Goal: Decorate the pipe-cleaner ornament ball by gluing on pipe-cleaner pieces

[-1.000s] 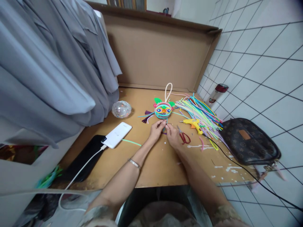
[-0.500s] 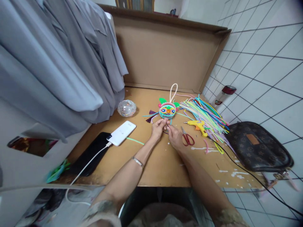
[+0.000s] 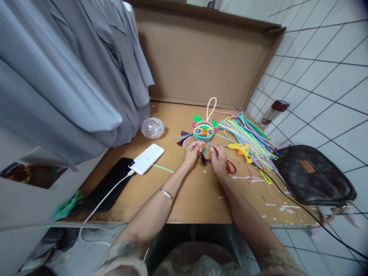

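Observation:
My left hand (image 3: 192, 154) is closed in a pinch just in front of a colourful lion-face ornament (image 3: 203, 131), with a small dark purple tassel (image 3: 204, 159) at its fingertips. A little to the right, my right hand (image 3: 219, 158) is also pinched, but what it holds is too small to make out. The ornament has blue eyes, green leaf-like ears and a cream loop standing up behind it. More purple tassels (image 3: 184, 138) lie at its left side. Red-handled scissors (image 3: 230, 167) are partly hidden by my right hand.
A yellow glue gun (image 3: 242, 150) and a heap of coloured pipe cleaners (image 3: 250, 134) lie to the right, near a brown bag (image 3: 314, 174) and bottle (image 3: 271, 114). Leftward are a clear ball (image 3: 153, 128), a white phone (image 3: 147, 158) on its cable and a black slab (image 3: 110, 186).
My hands, together before, have come apart; the right one has moved right and now covers much of the scissors. The purple tassel shows between them. The view has tilted slightly down.

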Motion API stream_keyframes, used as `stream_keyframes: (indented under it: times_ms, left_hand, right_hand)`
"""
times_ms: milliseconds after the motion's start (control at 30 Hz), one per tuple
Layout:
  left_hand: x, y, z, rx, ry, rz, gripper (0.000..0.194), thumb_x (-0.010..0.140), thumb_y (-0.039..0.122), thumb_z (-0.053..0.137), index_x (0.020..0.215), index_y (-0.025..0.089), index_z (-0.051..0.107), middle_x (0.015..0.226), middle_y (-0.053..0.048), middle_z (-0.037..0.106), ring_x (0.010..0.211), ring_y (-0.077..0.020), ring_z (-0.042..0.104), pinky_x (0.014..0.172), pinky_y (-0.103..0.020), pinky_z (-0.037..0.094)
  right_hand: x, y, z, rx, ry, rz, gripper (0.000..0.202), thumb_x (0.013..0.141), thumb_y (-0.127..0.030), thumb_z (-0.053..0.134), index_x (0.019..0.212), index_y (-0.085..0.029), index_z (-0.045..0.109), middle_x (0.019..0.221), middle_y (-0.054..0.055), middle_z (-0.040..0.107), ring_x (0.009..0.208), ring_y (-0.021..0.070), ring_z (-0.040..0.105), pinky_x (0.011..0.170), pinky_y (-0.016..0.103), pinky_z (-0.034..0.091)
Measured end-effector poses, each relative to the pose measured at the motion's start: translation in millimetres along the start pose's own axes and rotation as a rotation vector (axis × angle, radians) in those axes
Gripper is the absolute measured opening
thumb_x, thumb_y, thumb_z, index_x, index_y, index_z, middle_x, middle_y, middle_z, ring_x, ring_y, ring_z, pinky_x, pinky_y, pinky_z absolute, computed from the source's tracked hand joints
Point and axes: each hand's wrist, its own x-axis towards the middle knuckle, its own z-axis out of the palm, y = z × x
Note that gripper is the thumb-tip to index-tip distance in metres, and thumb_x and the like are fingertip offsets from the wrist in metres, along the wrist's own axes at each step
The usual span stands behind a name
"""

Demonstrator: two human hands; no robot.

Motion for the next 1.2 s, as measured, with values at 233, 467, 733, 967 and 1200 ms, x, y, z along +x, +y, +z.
stream_keyframes:
  times_ms: [233,467,733,967,1200]
  left_hand:
    - [-6,-4,2.6,0.2,-0.104,0.068,0.047,0.07,0.062,0.076,0.064,0.017,0.066,0.056,0.003,0.057,0.055,-0.0096,0.047,0.057,-0.024,0.039]
    - [-4,-14,-1.1,0.301,-0.112,0.102,0.03,0.076,0.043,0.074,0.072,0.014,0.074,0.061,0.0,0.063,0.059,-0.0111,0.052,0.061,-0.024,0.042]
    - [-8,-7,5.9,0.217,-0.064,0.008,0.03,0.071,0.043,0.079,0.076,0.015,0.071,0.057,0.003,0.059,0.052,-0.0088,0.047,0.053,-0.022,0.037]
    - [-7,-7,11.7,0.132,-0.05,-0.014,0.037,0.065,0.049,0.081,0.064,0.016,0.063,0.056,0.004,0.055,0.052,-0.0064,0.041,0.052,-0.021,0.032]
    - [-4,-8,8.1,0.093,0.014,-0.049,0.033,0.062,0.044,0.082,0.068,0.015,0.067,0.055,0.005,0.055,0.052,-0.0056,0.041,0.052,-0.02,0.032]
  right_hand:
    - [4,-5,4,0.265,-0.018,0.134,0.026,0.085,-0.045,0.063,0.093,-0.022,0.073,0.085,0.004,0.067,0.075,0.0183,0.062,0.07,0.032,0.052]
    - [8,2,5,0.332,-0.018,0.192,0.024,0.079,-0.045,0.066,0.081,-0.021,0.067,0.08,0.002,0.063,0.072,0.0166,0.058,0.068,0.031,0.051]
    - [9,12,8,0.391,0.018,0.292,0.025,0.081,-0.046,0.063,0.08,-0.021,0.058,0.077,-0.001,0.059,0.07,0.014,0.055,0.069,0.028,0.048]
    - [10,11,12,0.549,-0.021,0.381,0.035,0.075,-0.055,0.068,0.078,-0.023,0.055,0.066,-0.004,0.053,0.063,0.0121,0.048,0.063,0.025,0.043]
    - [12,10,-1,0.278,0.031,0.201,0.026,0.086,-0.047,0.058,0.086,-0.022,0.062,0.079,0.002,0.061,0.073,0.017,0.056,0.072,0.031,0.048]
